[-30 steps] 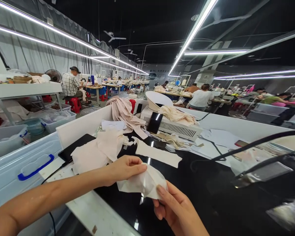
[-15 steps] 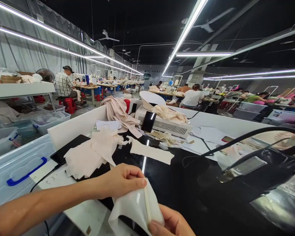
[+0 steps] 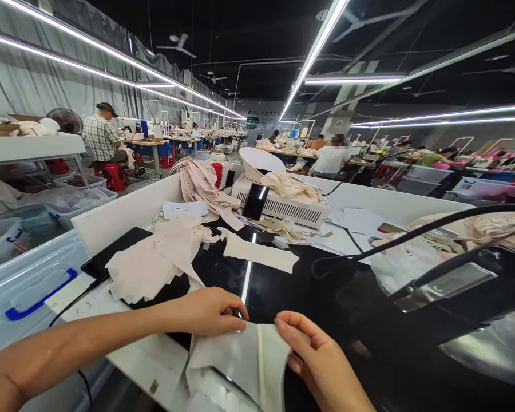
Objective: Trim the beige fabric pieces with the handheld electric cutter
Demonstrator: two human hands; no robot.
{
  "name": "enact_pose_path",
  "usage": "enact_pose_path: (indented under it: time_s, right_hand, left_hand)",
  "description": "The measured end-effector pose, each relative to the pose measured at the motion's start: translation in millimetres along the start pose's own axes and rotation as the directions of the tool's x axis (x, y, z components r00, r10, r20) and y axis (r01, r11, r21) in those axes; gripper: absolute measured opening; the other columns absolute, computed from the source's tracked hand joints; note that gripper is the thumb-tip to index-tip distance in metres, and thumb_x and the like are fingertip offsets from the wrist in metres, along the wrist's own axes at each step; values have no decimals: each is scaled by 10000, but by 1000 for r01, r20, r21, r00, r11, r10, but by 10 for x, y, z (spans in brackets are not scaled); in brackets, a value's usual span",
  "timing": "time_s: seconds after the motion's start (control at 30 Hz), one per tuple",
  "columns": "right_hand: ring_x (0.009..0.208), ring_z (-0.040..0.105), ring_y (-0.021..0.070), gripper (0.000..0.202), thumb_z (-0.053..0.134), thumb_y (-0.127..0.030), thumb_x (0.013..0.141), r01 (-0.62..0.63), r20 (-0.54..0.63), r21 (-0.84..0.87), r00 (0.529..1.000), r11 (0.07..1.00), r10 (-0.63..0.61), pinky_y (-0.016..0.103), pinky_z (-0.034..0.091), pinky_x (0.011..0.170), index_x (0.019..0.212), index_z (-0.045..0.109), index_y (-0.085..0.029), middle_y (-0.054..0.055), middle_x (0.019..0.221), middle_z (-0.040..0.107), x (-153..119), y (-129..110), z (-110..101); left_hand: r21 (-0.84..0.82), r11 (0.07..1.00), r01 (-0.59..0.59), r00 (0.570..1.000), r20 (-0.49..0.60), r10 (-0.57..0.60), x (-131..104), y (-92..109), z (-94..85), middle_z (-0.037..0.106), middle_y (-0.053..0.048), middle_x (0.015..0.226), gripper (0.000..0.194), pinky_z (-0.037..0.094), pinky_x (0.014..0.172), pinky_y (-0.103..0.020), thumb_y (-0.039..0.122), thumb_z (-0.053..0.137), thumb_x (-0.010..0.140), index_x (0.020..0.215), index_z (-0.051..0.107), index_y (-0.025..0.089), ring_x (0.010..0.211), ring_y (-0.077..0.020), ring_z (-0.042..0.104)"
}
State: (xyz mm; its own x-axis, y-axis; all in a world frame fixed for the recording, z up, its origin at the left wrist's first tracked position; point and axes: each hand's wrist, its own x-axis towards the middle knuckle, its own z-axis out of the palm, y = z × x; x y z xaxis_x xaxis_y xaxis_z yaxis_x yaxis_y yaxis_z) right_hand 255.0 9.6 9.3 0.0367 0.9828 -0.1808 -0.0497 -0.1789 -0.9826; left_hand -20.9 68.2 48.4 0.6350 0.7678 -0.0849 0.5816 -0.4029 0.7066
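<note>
Right hand (image 3: 321, 363) has shifted up to far edge of pale fabric piece (image 3: 229, 350), now lower, over near side of black tabletop (image 3: 326, 312). Both hands' fingers pinch that edge. Narrow band (image 3: 261, 366) seems already attached; smoothing looks unfinished; cut-fabric pile (image 3: 143, 257) lies untouched.

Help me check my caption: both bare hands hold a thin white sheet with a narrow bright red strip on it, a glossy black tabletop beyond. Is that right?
Not quite: in the head view, the narrow strip on the thin white sheet is pale cream, not red. The bare left hand and bare right hand do hold the sheet, with a glossy black tabletop beyond.
</note>
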Motion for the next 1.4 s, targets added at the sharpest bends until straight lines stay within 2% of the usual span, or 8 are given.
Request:
enact_pose_path:
  time_s: [0.23,0.4,0.57,0.67,0.97,1.13,1.3,1.4]
  right_hand:
    - [588,609,238,336,907,-652,882,242,1,-498,961,833,-278,392,519,645,933,912,-320,-15,684,696,306,-117,4]
    - [900,830,311,264,669,-463,1098,403,137,-714,882,572,-451,418,676,828,1045,897,-342,54,988,883,471,-66,-58]
    - [993,847,333,373,562,-117,1112,473,284,-853,775,221,-565,392,638,704,1183,872,-310,120,1169,905,628,20,-263]
    - [1184,870,370,510,534,22,1068,507,392,-862,698,27,-600,437,717,851,1301,872,-280,171,1355,917,581,15,-345]
    - [1313,896,347,640,568,14,1090,588,691,-709,473,-389,-546,432,755,1088,1665,757,-195,165,1480,927,24,-51,-461]
    - [1190,939,314,687,560,88,1019,578,696,-714,524,-395,-491,377,806,992,1598,798,-197,147,1450,953,47,156,-432]
    - [989,930,336,711,590,140,992,346,576,-810,623,-474,-529,394,818,802,1577,841,-177,205,1436,947,30,320,-453]
    - [1004,937,311,750,563,155,973,340,563,-822,604,-456,-564,359,818,804,1610,820,-149,195,1444,951,-94,199,-435]
  left_hand:
    - [411,906,-100,967,-172,186,46,-77,131,871,-154,1277,187,633,1044,-422,47,708,1173,1175,840,180,1200,-345,837]
    - [652,592,-474,775,-10,632,39,-124,349,882,-104,1341,149,671,1082,-354,103,757,1231,1285,826,224,1224,-258,850]
    - [594,605,-531,755,6,656,62,-175,460,910,-114,1372,72,701,1113,-355,189,805,1262,1311,842,226,1245,-261,878]
    - [578,602,-552,738,1,675,55,-187,453,921,-132,1427,128,699,1198,-378,202,744,1302,1382,841,185,1288,-273,889]
    - [542,619,-568,725,-26,688,-2,-154,419,913,-136,1468,150,715,1234,-389,200,741,1301,1409,845,190,1298,-262,895]
    - [567,584,-581,694,-30,720,-8,-155,414,922,-149,1409,176,717,1233,-391,178,685,1317,1375,849,154,1258,-265,899]
    - [556,583,-593,682,-39,731,-37,-167,375,922,-140,1392,135,709,1228,-368,188,725,1312,1367,843,153,1234,-259,892]
    - [544,581,-605,671,-44,740,-71,-180,348,917,-139,1373,127,705,1209,-358,192,722,1320,1352,836,146,1215,-256,883]
